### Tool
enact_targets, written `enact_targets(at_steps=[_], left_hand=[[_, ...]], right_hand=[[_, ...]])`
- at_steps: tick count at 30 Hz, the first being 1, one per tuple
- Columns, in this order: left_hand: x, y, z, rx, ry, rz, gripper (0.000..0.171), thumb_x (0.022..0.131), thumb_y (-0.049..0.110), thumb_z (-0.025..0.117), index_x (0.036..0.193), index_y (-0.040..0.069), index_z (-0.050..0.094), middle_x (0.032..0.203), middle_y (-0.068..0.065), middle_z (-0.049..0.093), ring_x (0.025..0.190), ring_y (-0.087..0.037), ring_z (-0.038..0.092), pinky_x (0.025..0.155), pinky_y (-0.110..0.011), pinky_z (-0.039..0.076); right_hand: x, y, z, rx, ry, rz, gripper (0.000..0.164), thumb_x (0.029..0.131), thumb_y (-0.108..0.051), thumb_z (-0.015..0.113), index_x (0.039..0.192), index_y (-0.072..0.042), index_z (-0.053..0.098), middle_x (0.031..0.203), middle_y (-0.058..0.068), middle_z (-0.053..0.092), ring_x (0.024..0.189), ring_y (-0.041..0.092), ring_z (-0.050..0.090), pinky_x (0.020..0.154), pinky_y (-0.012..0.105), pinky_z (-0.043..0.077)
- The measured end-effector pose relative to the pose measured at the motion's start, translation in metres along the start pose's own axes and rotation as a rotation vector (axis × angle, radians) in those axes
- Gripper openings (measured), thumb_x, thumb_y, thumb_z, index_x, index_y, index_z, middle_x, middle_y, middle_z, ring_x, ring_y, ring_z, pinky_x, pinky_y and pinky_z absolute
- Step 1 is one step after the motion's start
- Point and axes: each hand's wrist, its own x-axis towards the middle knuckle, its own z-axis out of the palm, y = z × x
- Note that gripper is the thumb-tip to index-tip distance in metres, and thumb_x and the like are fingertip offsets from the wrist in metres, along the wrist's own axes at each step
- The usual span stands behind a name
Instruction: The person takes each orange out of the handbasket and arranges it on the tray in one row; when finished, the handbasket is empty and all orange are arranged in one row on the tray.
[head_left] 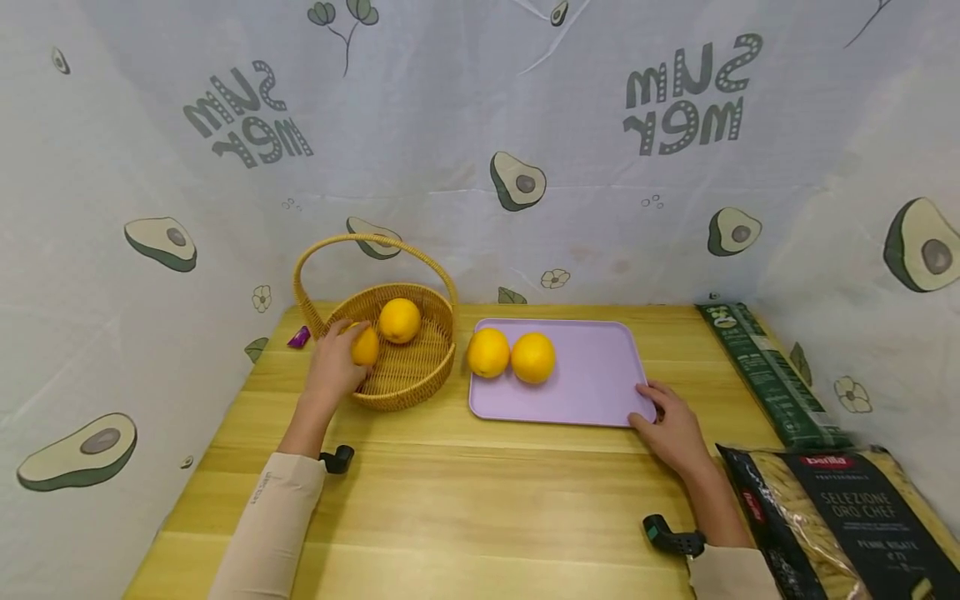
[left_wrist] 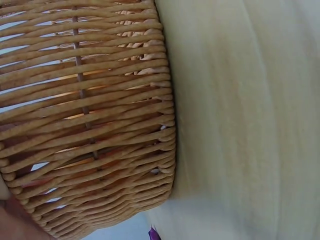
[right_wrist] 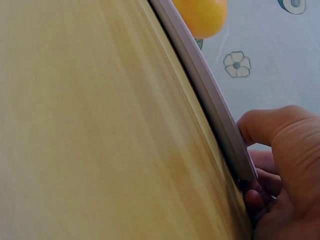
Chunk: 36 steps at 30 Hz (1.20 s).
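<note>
Inside the wicker basket point(head_left: 411, 398), my left hand point(head_left: 332, 364) grips an orange point(head_left: 366, 347) near the left wall. A second orange point(head_left: 400, 321) lies in the basket, to the right of the held one. The left wrist view is mostly filled by the basket's woven side point(left_wrist: 95, 115), which hides the fingers. My right hand point(head_left: 672, 427) holds the lilac tray point(head_left: 592, 367) by its near right corner. Close up in the right wrist view, the thumb is on the tray's rim point(right_wrist: 207, 90) with fingers curled below it. Two oranges, one point(head_left: 488, 352) beside the other point(head_left: 533, 358), sit on the tray's left part.
A tall arched handle point(head_left: 420, 254) rises over the basket. Left of the basket lies a small purple wrapper point(head_left: 299, 337). A large pasta bag point(head_left: 847, 517) and a long green packet point(head_left: 776, 375) line the table's right side. A printed curtain point(head_left: 450, 125) surrounds the wooden table point(head_left: 480, 508).
</note>
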Motion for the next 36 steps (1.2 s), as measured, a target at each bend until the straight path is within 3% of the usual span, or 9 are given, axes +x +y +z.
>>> enact_targets(at_steps=[4, 9, 23, 36], left_hand=[[0.000, -0.001, 0.000, 0.017, -0.028, 0.002, 0.074, 0.079, 0.017, 0.080, 0.145, 0.015, 0.046, 0.151, -0.022, 0.034, 0.123, -0.059, 0.040, 0.097, -0.066, 0.041], [-0.002, -0.003, 0.002, 0.032, -0.013, 0.018, 0.075, 0.076, 0.029, 0.081, 0.142, 0.014, 0.049, 0.144, -0.024, 0.044, 0.126, -0.050, 0.042, 0.102, -0.065, 0.036], [-0.010, 0.003, -0.001, -0.202, 0.154, 0.103, 0.077, 0.068, 0.046, 0.084, 0.135, 0.020, 0.059, 0.132, -0.013, 0.056, 0.116, -0.037, 0.053, 0.088, -0.056, 0.051], [-0.021, 0.030, -0.008, -0.337, 0.168, 0.157, 0.077, 0.063, 0.053, 0.086, 0.131, 0.027, 0.062, 0.128, -0.003, 0.061, 0.113, -0.026, 0.058, 0.081, -0.045, 0.057]], right_hand=[[0.002, 0.000, 0.001, 0.007, 0.008, -0.006, 0.059, 0.089, -0.017, 0.064, 0.139, 0.009, 0.045, 0.149, 0.032, 0.034, 0.134, 0.052, 0.035, 0.104, 0.061, 0.037], [0.000, 0.001, 0.004, -0.001, 0.009, -0.009, 0.059, 0.089, -0.018, 0.064, 0.139, 0.008, 0.047, 0.148, 0.032, 0.035, 0.134, 0.051, 0.036, 0.103, 0.060, 0.038], [0.000, 0.000, 0.000, 0.000, 0.006, 0.015, 0.059, 0.090, -0.017, 0.064, 0.140, 0.008, 0.045, 0.149, 0.031, 0.034, 0.134, 0.050, 0.037, 0.103, 0.059, 0.038], [0.000, -0.003, 0.001, 0.003, -0.001, 0.016, 0.060, 0.089, -0.017, 0.063, 0.139, 0.009, 0.045, 0.149, 0.032, 0.033, 0.134, 0.051, 0.036, 0.103, 0.061, 0.038]])
